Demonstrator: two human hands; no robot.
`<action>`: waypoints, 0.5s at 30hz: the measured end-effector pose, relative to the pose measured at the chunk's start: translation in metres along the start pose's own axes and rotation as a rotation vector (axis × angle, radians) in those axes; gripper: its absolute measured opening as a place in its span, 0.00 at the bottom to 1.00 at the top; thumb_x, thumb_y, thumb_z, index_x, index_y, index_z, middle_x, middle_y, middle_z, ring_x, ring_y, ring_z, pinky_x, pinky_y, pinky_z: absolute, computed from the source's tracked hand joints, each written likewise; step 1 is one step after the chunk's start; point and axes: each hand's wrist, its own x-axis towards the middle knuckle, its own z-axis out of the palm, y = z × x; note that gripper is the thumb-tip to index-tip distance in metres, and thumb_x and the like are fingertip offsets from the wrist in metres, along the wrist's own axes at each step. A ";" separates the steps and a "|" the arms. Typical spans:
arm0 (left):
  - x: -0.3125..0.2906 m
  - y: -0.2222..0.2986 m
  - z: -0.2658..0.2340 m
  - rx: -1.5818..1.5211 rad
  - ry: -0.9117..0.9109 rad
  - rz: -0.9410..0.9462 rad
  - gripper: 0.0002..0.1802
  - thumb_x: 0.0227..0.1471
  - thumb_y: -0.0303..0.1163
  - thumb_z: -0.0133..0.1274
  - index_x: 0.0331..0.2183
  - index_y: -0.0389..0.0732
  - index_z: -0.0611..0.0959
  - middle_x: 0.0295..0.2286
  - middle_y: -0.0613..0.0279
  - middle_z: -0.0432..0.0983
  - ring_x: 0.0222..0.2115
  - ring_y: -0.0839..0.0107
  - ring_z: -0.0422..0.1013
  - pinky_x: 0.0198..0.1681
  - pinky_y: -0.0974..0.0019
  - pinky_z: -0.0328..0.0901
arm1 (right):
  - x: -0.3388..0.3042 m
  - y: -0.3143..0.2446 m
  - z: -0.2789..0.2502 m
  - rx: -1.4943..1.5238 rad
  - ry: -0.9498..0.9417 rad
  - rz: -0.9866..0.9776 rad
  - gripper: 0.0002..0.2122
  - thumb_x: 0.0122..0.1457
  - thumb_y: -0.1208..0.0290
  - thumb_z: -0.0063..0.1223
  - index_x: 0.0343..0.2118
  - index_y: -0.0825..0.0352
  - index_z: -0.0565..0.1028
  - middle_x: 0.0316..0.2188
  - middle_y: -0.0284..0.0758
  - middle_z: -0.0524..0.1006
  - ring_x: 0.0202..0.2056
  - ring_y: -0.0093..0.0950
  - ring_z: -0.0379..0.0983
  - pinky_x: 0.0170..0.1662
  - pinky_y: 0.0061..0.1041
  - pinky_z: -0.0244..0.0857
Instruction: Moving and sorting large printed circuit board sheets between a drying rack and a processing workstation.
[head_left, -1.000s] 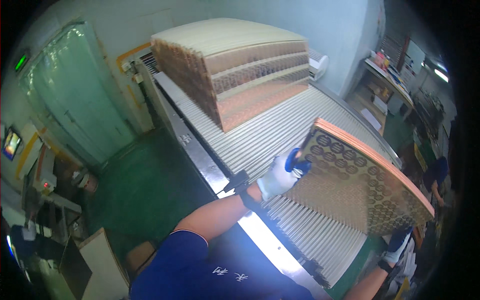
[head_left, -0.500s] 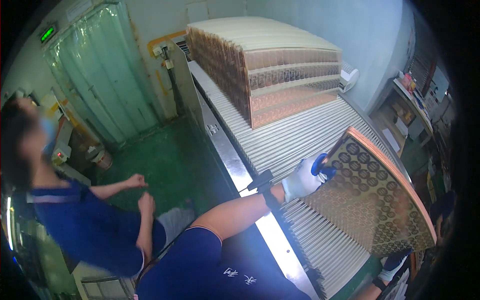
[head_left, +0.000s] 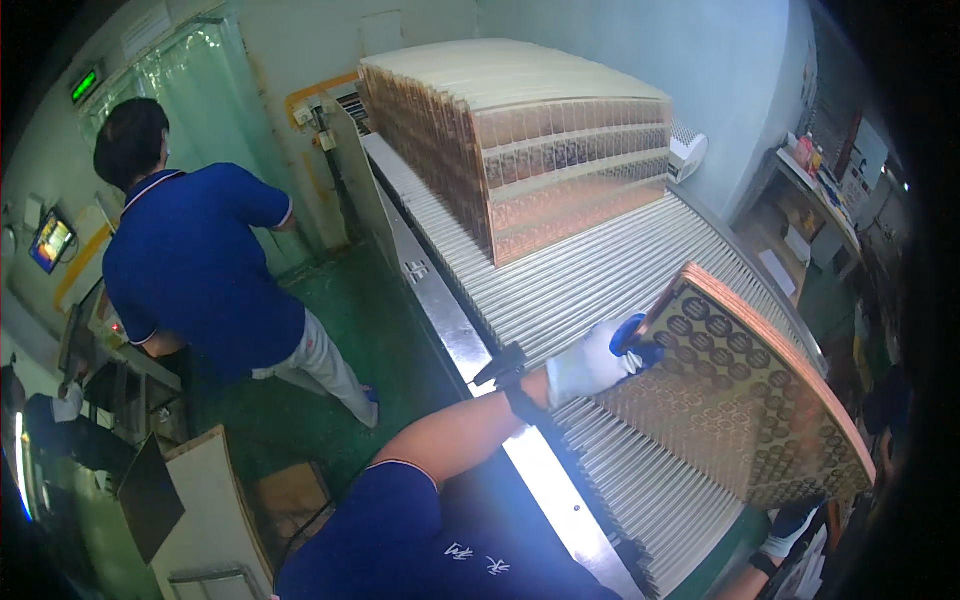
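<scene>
A stack of copper-edged printed circuit board panels [head_left: 765, 405], patterned with dark round shapes, stands tilted at the right. My left hand [head_left: 598, 358], in a white and blue glove, is closed round the stack's upper left edge. At its lower right edge my right hand [head_left: 793, 526], also gloved, is closed on the stack from below; the panels hide part of its fingers. Beneath the stack lies a long rack of ribbed metal slats [head_left: 610, 275]. A row of upright circuit board panels [head_left: 580, 150] stands on the rack's far part.
A metal rail [head_left: 540, 465] edges the rack's left side. A co-worker in a blue shirt [head_left: 205, 260] stands at the left on the green floor. A white board [head_left: 215, 490] and a cardboard piece [head_left: 292, 490] are at lower left. A shelf bench [head_left: 815, 200] stands far right.
The co-worker has moved away from me and now has their back turned. My two hands and the panel stack have barely shifted. The view has moved slightly.
</scene>
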 end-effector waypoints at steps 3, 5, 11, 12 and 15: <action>0.005 0.023 -0.018 -0.098 -0.121 -0.038 0.29 0.52 0.40 0.58 0.50 0.34 0.69 0.44 0.59 0.71 0.44 0.73 0.65 0.49 0.67 0.60 | 0.017 0.004 -0.017 -0.054 -0.061 -0.054 0.24 0.68 0.60 0.27 0.65 0.61 0.49 0.65 0.35 0.49 0.65 0.32 0.44 0.67 0.32 0.33; 0.012 0.027 -0.016 -0.229 -0.141 -0.037 0.33 0.50 0.38 0.60 0.54 0.35 0.66 0.47 0.59 0.70 0.46 0.72 0.65 0.52 0.67 0.59 | 0.093 -0.036 -0.118 0.296 -0.559 0.225 0.24 0.68 0.60 0.28 0.65 0.62 0.49 0.65 0.36 0.49 0.65 0.32 0.45 0.67 0.33 0.34; 0.012 0.029 -0.012 -0.008 -0.197 -0.192 0.24 0.51 0.31 0.58 0.49 0.36 0.72 0.40 0.61 0.74 0.41 0.76 0.67 0.46 0.70 0.63 | 0.125 -0.040 -0.168 -0.152 -0.447 0.044 0.26 0.67 0.53 0.31 0.63 0.62 0.55 0.63 0.35 0.57 0.61 0.33 0.52 0.64 0.31 0.41; 0.012 0.028 -0.011 0.042 -0.181 -0.184 0.22 0.51 0.31 0.57 0.47 0.36 0.74 0.39 0.61 0.75 0.39 0.76 0.68 0.45 0.69 0.64 | 0.125 -0.041 -0.171 -0.005 -0.496 0.150 0.26 0.67 0.53 0.32 0.62 0.63 0.56 0.62 0.35 0.58 0.60 0.32 0.53 0.64 0.30 0.41; 0.013 0.026 -0.009 0.009 -0.158 -0.205 0.19 0.52 0.31 0.57 0.45 0.36 0.75 0.37 0.60 0.77 0.37 0.74 0.70 0.43 0.68 0.65 | 0.127 -0.049 -0.179 0.444 -0.634 0.456 0.25 0.67 0.55 0.33 0.61 0.66 0.59 0.60 0.35 0.61 0.59 0.30 0.56 0.63 0.27 0.43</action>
